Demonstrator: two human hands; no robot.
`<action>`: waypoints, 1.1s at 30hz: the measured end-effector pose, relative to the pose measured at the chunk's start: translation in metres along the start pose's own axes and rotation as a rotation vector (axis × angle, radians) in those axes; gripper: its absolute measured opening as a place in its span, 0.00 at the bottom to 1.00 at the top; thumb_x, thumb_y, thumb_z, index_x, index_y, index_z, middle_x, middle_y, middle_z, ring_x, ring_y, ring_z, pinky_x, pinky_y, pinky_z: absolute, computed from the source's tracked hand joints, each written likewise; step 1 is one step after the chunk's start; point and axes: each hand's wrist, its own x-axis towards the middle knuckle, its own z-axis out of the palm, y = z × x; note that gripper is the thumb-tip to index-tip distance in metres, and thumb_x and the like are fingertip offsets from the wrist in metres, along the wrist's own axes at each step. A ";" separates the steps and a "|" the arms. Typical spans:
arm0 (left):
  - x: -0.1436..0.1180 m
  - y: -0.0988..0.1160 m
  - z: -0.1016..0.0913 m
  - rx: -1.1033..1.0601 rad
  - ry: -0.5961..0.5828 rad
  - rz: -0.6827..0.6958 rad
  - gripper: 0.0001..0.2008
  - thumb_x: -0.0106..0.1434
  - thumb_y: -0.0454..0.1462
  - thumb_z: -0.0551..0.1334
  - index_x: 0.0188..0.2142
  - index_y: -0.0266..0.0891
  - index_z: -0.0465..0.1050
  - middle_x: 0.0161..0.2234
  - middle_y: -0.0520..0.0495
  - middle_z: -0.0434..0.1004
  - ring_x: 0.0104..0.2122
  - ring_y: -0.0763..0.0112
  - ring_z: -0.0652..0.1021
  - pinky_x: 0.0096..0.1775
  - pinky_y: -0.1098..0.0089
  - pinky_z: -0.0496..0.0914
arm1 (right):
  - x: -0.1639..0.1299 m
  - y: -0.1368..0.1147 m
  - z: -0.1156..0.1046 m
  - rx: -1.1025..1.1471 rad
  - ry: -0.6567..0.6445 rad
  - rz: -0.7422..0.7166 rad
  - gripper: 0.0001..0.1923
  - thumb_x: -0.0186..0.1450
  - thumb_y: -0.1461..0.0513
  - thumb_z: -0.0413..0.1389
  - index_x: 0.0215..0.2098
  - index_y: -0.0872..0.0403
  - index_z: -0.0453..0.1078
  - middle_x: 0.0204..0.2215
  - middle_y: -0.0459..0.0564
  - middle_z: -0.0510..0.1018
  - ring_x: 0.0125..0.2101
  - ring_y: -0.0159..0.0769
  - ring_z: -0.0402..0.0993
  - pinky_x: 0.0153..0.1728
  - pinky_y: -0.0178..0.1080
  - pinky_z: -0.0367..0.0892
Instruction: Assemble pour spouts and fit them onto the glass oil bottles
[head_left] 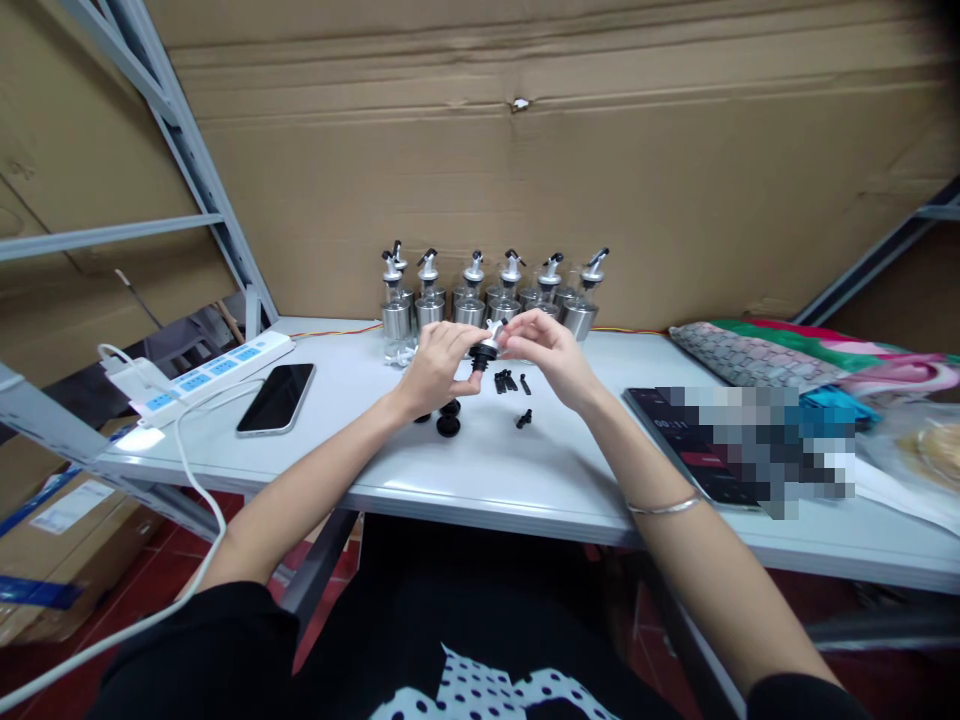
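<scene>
both hands meet above the white surface (525,480), just in front of the row of bottles (487,295). the left hand (439,365) has its grip clenched on a pourer (485,350), a small silver and black spout part, held from below with the fingers wrapped round its black base. the right hand (547,350) pinches the top of the same pourer with its fingertips, so the part sits between the two hands, lifted clear of the surface. under the pourer lie loose black parts: stoppers (448,418) just below the left hand, and small clips (508,381) right beneath the pourer, one more lying a little nearer to the person. left of the pourer, well apart, a phone (276,398) lies face up, and beyond it a power strip (214,372) with a white cable. right of the pourer a dark tablet (690,440) lies flat, partly blurred. a bangle (664,507) circles the right wrist.
</scene>
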 end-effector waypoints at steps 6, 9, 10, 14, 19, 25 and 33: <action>-0.001 -0.002 0.001 -0.016 -0.043 -0.066 0.20 0.55 0.34 0.57 0.49 0.38 0.63 0.44 0.44 0.74 0.44 0.61 0.71 0.49 0.61 0.57 | -0.007 -0.001 0.008 -0.407 -0.046 -0.261 0.15 0.50 0.62 0.62 0.35 0.52 0.66 0.36 0.48 0.74 0.39 0.38 0.72 0.41 0.42 0.71; -0.002 -0.002 0.001 -0.017 -0.027 -0.057 0.19 0.56 0.34 0.57 0.48 0.38 0.64 0.43 0.45 0.74 0.44 0.62 0.72 0.49 0.61 0.57 | -0.008 0.000 0.011 -0.511 -0.041 -0.332 0.16 0.51 0.63 0.61 0.38 0.52 0.65 0.36 0.48 0.75 0.37 0.38 0.73 0.39 0.42 0.71; -0.002 -0.002 0.002 -0.019 -0.018 -0.050 0.18 0.56 0.34 0.57 0.48 0.38 0.64 0.43 0.45 0.74 0.43 0.62 0.72 0.49 0.61 0.57 | -0.008 0.000 0.011 -0.533 -0.041 -0.347 0.16 0.51 0.62 0.61 0.38 0.52 0.65 0.36 0.48 0.75 0.36 0.38 0.74 0.39 0.42 0.72; -0.003 -0.001 0.002 -0.015 -0.016 -0.047 0.17 0.56 0.35 0.57 0.46 0.38 0.65 0.41 0.46 0.74 0.42 0.63 0.72 0.48 0.62 0.57 | -0.008 0.000 0.012 -0.583 -0.024 -0.373 0.14 0.51 0.62 0.59 0.36 0.52 0.64 0.34 0.48 0.76 0.33 0.37 0.74 0.38 0.41 0.72; -0.002 0.000 0.003 0.005 -0.038 -0.052 0.16 0.55 0.35 0.58 0.44 0.37 0.65 0.40 0.45 0.74 0.40 0.62 0.72 0.47 0.61 0.57 | -0.009 -0.001 0.015 -0.612 -0.024 -0.384 0.13 0.50 0.63 0.57 0.33 0.52 0.61 0.29 0.45 0.73 0.27 0.34 0.72 0.35 0.40 0.70; -0.001 0.002 0.002 -0.009 -0.070 -0.068 0.13 0.55 0.36 0.58 0.42 0.37 0.65 0.38 0.46 0.74 0.38 0.64 0.71 0.46 0.62 0.57 | -0.012 -0.003 0.017 -0.638 -0.023 -0.317 0.13 0.50 0.63 0.56 0.32 0.51 0.58 0.18 0.38 0.66 0.21 0.30 0.64 0.30 0.37 0.64; 0.000 0.003 0.002 -0.024 -0.117 -0.077 0.12 0.56 0.36 0.58 0.41 0.38 0.65 0.38 0.47 0.74 0.37 0.65 0.71 0.46 0.61 0.56 | -0.012 -0.004 0.017 -0.626 -0.005 -0.247 0.13 0.48 0.63 0.57 0.30 0.51 0.57 0.15 0.36 0.64 0.17 0.29 0.61 0.27 0.35 0.61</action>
